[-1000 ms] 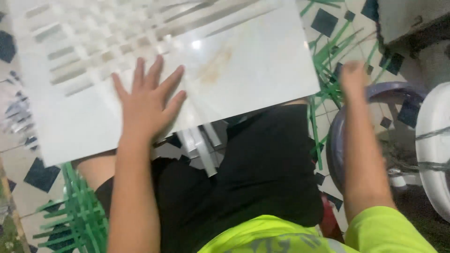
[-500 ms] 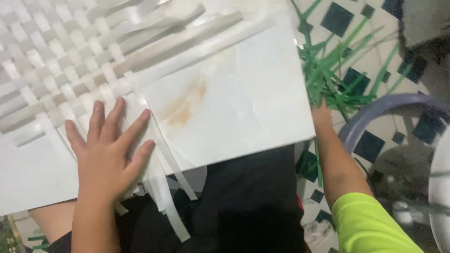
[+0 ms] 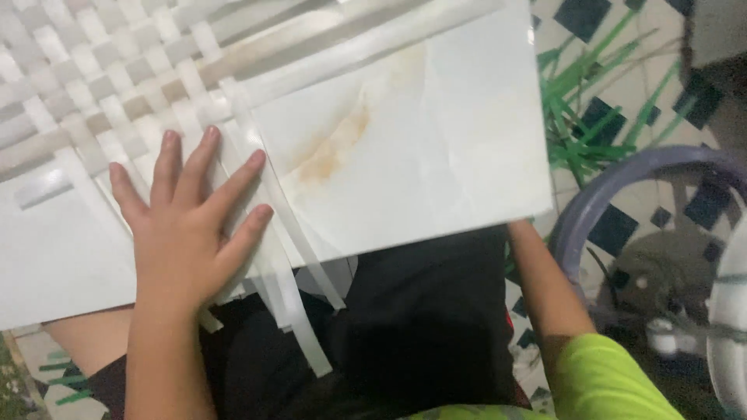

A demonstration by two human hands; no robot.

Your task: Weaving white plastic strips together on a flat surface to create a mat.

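White woven strips [image 3: 117, 85] cover the far-left part of one pale marbled board [image 3: 405, 155] resting on the lap. One left hand [image 3: 183, 225] lies flat, fingers spread, on the strip ends at the board's near edge; loose ends overhang it. One right forearm [image 3: 545, 288] runs under the board's near-right corner, hand hidden, grip cannot tell. Green strips [image 3: 583, 117] lie on the tiled floor beyond the right edge, beside one purple rim [image 3: 622, 179].

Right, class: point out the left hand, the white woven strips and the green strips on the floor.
left hand [image 3: 183, 233], head view, on the back of the hand.
white woven strips [image 3: 101, 85], head view, on the woven part.
green strips [image 3: 580, 117], head view, on the loose bundle.
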